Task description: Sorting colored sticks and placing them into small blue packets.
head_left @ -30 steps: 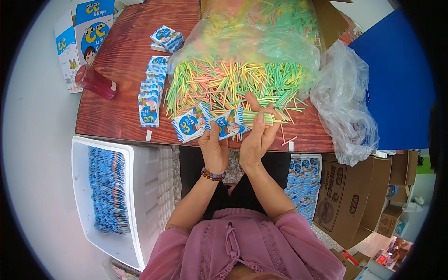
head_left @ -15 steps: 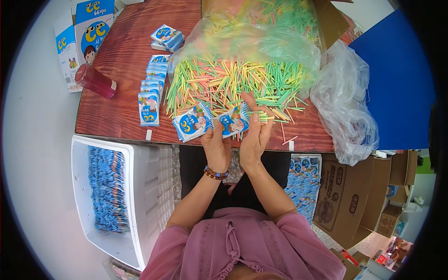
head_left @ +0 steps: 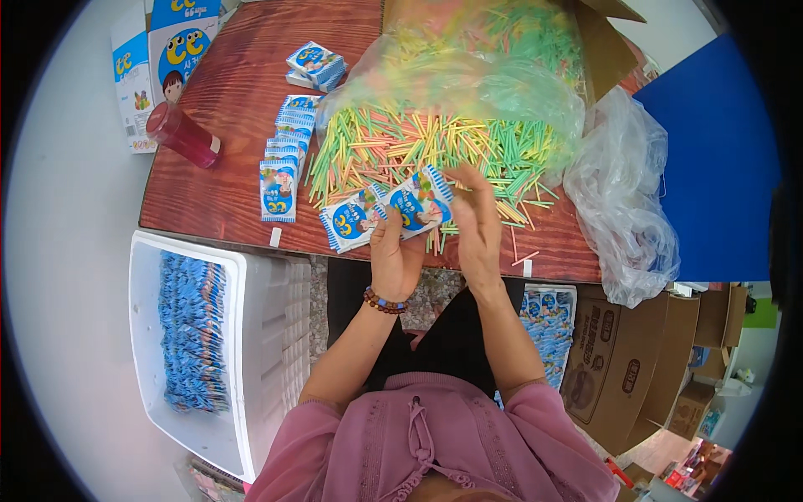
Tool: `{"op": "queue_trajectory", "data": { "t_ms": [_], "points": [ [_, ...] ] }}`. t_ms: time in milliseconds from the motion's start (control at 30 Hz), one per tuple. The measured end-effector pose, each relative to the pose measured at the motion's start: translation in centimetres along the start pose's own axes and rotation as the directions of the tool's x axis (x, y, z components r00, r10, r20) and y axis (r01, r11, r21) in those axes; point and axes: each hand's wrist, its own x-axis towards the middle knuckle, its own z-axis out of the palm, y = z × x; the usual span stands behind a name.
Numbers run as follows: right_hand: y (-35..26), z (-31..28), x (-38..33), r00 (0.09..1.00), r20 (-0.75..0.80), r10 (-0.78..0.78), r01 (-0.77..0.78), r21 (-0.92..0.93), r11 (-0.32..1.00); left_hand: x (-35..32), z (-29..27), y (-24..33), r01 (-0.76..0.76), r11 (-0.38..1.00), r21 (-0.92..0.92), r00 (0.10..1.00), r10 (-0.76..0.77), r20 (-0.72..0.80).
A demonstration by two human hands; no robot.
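My left hand [head_left: 396, 258] is closed on a small blue-and-white printed packet [head_left: 416, 203], thumb on its front. The packet tilts up to the right above the table's near edge. Just left of it, partly behind the fingers, is another such packet [head_left: 350, 224]; I cannot tell if the hand touches it. My right hand [head_left: 478, 234] is beside the held packet's right edge, fingers apart and slightly bent, with nothing visible in them. Beyond both hands, a heap of thin pink, yellow and green sticks [head_left: 427, 142] spills from a clear plastic bag [head_left: 468, 84].
A row of overlapping packets [head_left: 278, 191] and a small stack of packets [head_left: 316, 63] are on the left, near a pinkish-red jar [head_left: 186, 138]. A white bin [head_left: 242, 335] with packets stands lower left. Crumpled plastic [head_left: 623, 192] and a cardboard box [head_left: 623, 360] are right.
My right hand has moved off the packet to the right, its fingers spreading; the yellow sticks it held no longer show in it. The left hand's packet has tilted upward. The view has shifted slightly.
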Motion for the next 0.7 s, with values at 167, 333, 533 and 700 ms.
{"op": "queue_trajectory", "data": {
  "t_ms": [167, 333, 533, 700],
  "points": [
    [-0.2, 0.5, 0.6, 0.962, 0.268, -0.056, 0.163, -0.395, 0.904, -0.1, -0.1, 1.0, -0.036, 0.998, -0.042, 0.986, 0.042, 0.160],
    [-0.8, 1.5, 3.2, 0.864, 0.467, -0.185, 0.434, -0.508, 0.744, 0.0, -1.2, 4.2, -0.129, 0.986, 0.103, 0.987, 0.118, 0.107],
    [-0.4, 8.1, 6.1, 0.811, 0.500, 0.305, -0.134, -0.349, 0.928, -0.3, -5.3, 10.3, -0.356, 0.734, 0.579, 0.881, 0.471, -0.055],
    [5.7, 16.0, 7.2, 0.716, 0.592, 0.369, -0.146, -0.390, 0.909, 0.0, -7.3, 14.6, -0.476, 0.177, 0.862, 0.524, 0.844, 0.116]
  ]
}}
